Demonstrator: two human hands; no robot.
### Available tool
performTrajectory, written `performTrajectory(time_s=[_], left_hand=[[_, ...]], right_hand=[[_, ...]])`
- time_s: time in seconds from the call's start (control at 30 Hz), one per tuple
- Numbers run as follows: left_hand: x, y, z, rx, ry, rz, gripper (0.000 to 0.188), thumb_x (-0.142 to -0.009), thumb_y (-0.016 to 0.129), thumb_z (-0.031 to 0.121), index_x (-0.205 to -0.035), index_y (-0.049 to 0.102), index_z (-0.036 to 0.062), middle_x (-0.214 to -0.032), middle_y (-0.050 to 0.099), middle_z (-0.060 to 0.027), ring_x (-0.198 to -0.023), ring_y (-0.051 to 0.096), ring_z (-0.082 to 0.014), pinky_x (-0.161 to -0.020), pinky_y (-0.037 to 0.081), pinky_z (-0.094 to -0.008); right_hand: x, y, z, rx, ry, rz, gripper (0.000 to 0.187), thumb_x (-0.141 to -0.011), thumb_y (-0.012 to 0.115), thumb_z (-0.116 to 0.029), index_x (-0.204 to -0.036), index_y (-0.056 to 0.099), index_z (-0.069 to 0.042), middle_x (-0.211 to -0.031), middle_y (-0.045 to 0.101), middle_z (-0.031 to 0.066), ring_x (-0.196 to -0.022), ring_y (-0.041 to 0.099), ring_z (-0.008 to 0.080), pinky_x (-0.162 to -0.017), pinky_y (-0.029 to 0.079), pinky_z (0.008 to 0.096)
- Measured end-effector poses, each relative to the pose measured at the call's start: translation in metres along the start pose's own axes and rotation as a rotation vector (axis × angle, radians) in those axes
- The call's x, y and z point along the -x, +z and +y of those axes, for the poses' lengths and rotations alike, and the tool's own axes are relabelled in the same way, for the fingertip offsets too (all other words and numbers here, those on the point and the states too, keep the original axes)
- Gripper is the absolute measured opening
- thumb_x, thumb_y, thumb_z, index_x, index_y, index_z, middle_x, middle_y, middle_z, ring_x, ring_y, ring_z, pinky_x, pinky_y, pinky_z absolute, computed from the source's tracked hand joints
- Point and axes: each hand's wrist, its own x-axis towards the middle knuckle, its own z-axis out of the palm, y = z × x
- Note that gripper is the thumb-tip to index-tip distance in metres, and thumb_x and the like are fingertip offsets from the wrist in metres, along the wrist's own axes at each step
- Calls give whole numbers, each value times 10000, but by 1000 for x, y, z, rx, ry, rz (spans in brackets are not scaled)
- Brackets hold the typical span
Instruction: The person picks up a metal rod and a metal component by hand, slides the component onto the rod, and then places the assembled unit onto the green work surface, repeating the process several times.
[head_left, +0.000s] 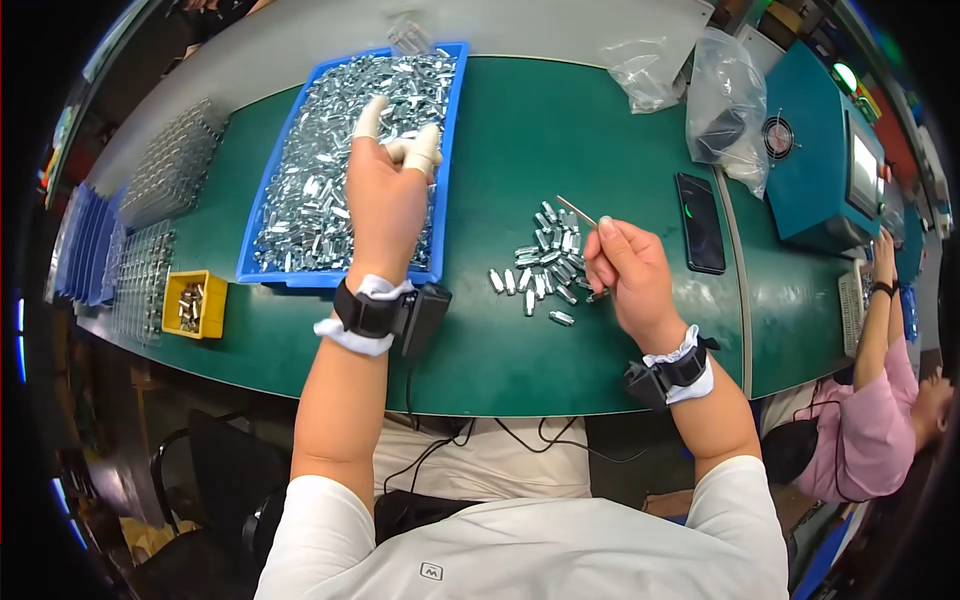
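Note:
My left hand [388, 195], with pale finger covers on several fingertips, is over a blue tray [246, 240] heaped with small shiny metal parts [330, 150]. Its fingers are apart, and I see nothing held in them. In my right hand [632, 268] a thin metal rod [575, 211] is pinched between thumb and fingers, its free end pointing up and left. Just left of that hand, a loose cluster of small silvery cylindrical parts [550, 250] lies on the green tabletop [480, 350]. Both wrists wear black strapped devices over white cloth.
A yellow bin [210, 312] of small metal pieces and wire racks [145, 270] stand at the left. A black phone [700, 225] lies right of the cluster. Beyond it are clear plastic bags [725, 100] and a teal machine [815, 150]. A person in pink [860, 430] works at far right.

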Motion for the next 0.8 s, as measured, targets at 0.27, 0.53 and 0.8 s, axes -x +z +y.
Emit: performTrajectory(time_s=[0.27,0.53,0.8], left_hand=[[34,24,-9,-571,307,-683,238,-788,700,25,-1023,663,8,-792,647,-107,-735,629,-279,-671,500,-389],[37,26,-22,-770,404,-680,232,-750,658,-49,-967,672,32,-854,643,-144,-829,614,-360,-735,495,-420],[26,21,1,-397,157,-590,184,-801,615,-97,-950,647,6,-895,644,-124,-836,637,-256,-753,510,-334]], right_hand=[[2,-8,-6,17,-23,-34,377,-1049,461,-288,-804,577,-25,-554,400,-30,-507,393,75,-506,371,236],[5,-9,-4,65,-31,-91,373,-1048,466,-267,-800,588,-18,-562,425,-27,-517,434,73,-509,391,233],[-1,-17,-3,253,-99,-58,357,-1039,484,-234,-786,603,-12,-573,476,-19,-514,451,60,-500,386,231]])
